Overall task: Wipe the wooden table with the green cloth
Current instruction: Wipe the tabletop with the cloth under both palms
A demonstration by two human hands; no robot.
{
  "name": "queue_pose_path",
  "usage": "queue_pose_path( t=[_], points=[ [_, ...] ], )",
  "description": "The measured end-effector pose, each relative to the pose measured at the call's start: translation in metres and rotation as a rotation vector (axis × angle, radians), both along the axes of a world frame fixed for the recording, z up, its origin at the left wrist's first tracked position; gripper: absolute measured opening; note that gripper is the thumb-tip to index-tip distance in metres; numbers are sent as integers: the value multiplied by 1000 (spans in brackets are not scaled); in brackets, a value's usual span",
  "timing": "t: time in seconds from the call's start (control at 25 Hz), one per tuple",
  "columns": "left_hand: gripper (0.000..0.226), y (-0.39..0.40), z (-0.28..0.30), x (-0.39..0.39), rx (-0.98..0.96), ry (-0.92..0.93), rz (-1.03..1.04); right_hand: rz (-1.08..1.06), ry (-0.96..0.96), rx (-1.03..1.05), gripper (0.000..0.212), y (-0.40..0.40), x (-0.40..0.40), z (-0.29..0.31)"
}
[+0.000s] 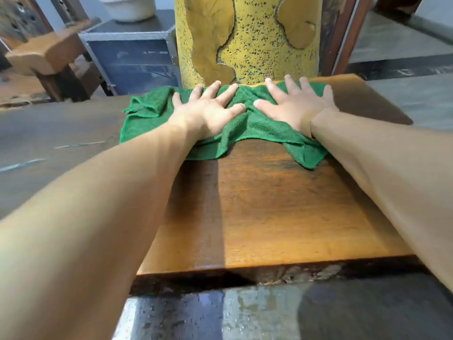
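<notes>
Both my hands lie flat on the green cloth (247,126), fingers straight and spread, pressing it down onto the wooden counter (269,212). My left hand (208,111) covers the middle-left part of the cloth, its fingertips pointing toward the far edge; my right hand (297,104) sits just beside it on the right part, thumb turned inward so the two thumbs lie close together without quite touching. Neither hand grasps or pinches anything: the palms simply bear on the fabric.

The cloth is spread across the far end of the counter, rumpled between my hands and bunched into folds at its left side, where it hangs past the left edge of the wood. Its near right corner trails toward me, by my right forearm (the weave looks like terry).

The near stretch of the counter is bare brown wood with a darker band down its left side, and its near edge is rough and dark. Right behind the far edge stands a big yellow speckled vase (247,38). To the left of it is a blue case (137,62) with metal trim, carrying a pale bowl (128,7). Further left is a wooden block (46,54). Below the counter is a glossy dark floor (220,315).
</notes>
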State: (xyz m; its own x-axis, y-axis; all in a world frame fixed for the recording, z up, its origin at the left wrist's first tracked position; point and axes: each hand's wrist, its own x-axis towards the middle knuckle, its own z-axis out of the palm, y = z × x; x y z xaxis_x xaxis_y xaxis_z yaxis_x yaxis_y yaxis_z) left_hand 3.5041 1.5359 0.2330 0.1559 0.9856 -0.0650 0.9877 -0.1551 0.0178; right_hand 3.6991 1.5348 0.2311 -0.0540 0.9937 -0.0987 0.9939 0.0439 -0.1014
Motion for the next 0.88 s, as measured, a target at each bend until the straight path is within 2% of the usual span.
queue_pose_path(
  t=[0.24,0.64,0.88],
  points=[
    [64,-120,-6,19,-3,-5,-21,42,-28,-2,72,-116,6,0],
    [82,-380,4,17,-89,-37,-38,85,-39,-55,82,-366,15,8],
    [80,-508,4,12,-148,-49,-46,107,-10,-87,82,-481,11,9]
  ],
)
